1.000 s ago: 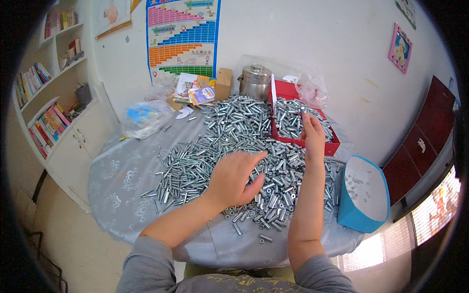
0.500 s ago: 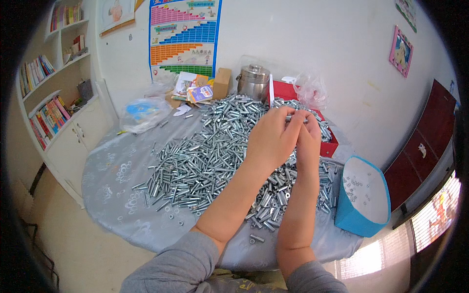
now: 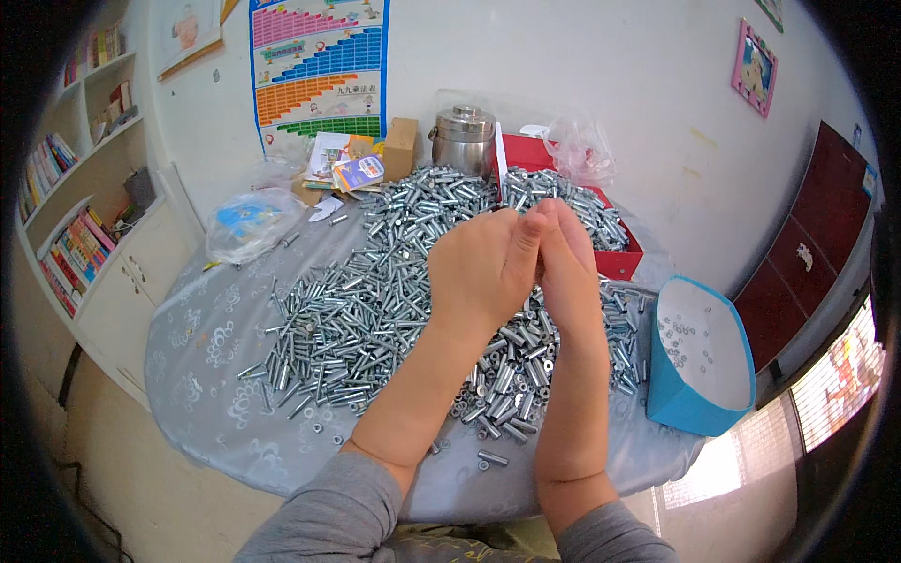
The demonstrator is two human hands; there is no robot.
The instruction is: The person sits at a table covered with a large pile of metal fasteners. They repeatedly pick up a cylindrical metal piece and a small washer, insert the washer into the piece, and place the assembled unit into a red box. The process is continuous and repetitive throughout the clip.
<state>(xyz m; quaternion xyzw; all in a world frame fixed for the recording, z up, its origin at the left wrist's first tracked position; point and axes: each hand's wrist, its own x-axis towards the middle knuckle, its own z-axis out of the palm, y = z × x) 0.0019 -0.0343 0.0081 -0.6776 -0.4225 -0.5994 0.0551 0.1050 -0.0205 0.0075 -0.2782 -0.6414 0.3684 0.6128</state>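
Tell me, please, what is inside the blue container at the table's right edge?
The blue container has a white inside with small metal rings scattered on it; its near blue wall hides the lowest part.

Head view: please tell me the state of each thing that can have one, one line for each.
Left hand: raised over the pile, fingertips meeting the right hand.
Right hand: raised, fingertips pinched; what they hold is hidden.
Metal sleeves: loose, heaped on the table.
Red box: open, filled with sleeves.
Blue box: open, small washers inside.
Steel pot: lid on.

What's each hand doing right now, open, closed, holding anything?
Left hand: fingers curled, tips pressed to the right hand; what it holds cannot be told.
Right hand: fingertips pinched against the left; contents hidden.
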